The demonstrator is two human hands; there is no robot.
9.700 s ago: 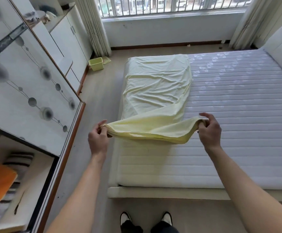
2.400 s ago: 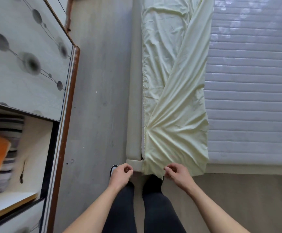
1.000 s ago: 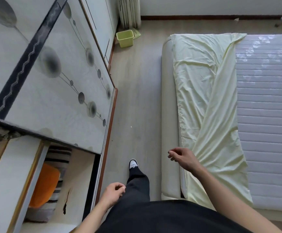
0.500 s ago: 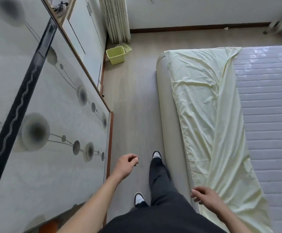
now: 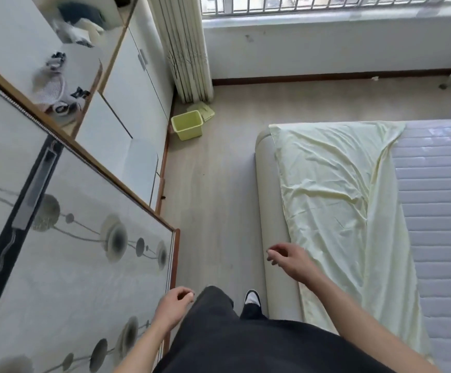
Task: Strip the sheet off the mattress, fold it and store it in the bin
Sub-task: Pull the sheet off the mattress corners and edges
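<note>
While both hang loosely curled, left hand (image 5: 174, 305) empty, right hand (image 5: 290, 261) empty above sheet (image 5: 340, 195)

Pale wood-look floor (image 5: 219, 184) runs between a wardrobe on the left and a bed frame (image 5: 268, 200) w/ cream padded edge on the right. Wardrobe sliding door (image 5: 79, 265) is frosted, printed w/ grey circles and thin lines, brown wood trim; beyond it plain white cabinet doors (image 5: 135, 103) and an open shelf (image 5: 65, 76) of blurred odds and ends. Far wall white w/ dark skirting — barred window (image 5: 326, 4) above, daylight coming in. Pleated pale curtain (image 5: 184, 49) hangs in the corner.
</note>
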